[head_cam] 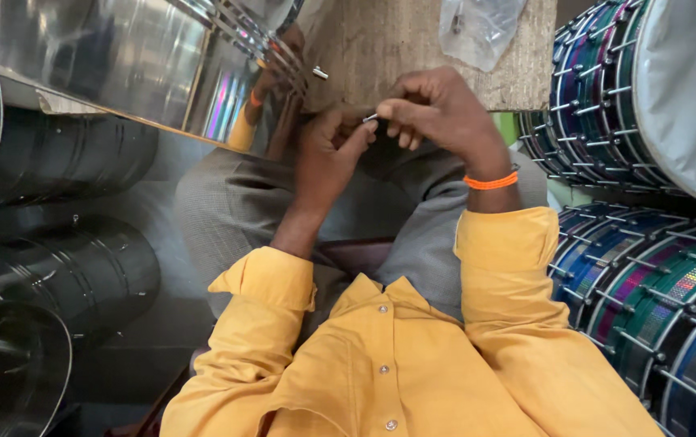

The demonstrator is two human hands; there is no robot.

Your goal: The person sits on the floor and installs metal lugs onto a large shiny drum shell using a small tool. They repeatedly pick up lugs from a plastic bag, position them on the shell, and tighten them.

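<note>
Yellow shirt (380,356) filled our lower view, sleeves rolled. Above our lap, our left hand (327,154) and right hand (437,109) met, fingertips of both pinched shut on a small metal screw (370,118) held between them. Just beyond sat a wooden block (412,48) and a shiny steel drum shell (121,57). Finished drums (647,267) were stacked to our right.

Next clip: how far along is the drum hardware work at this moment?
Looks done: finished drums with tension rods stand stacked at the right. In hand: left hand and right hand pinch a small metal screw together beside the shiny drum shell, where one screw already sticks out. Seemingly left: bare metal shells on the left; bagged parts on the block.
</note>
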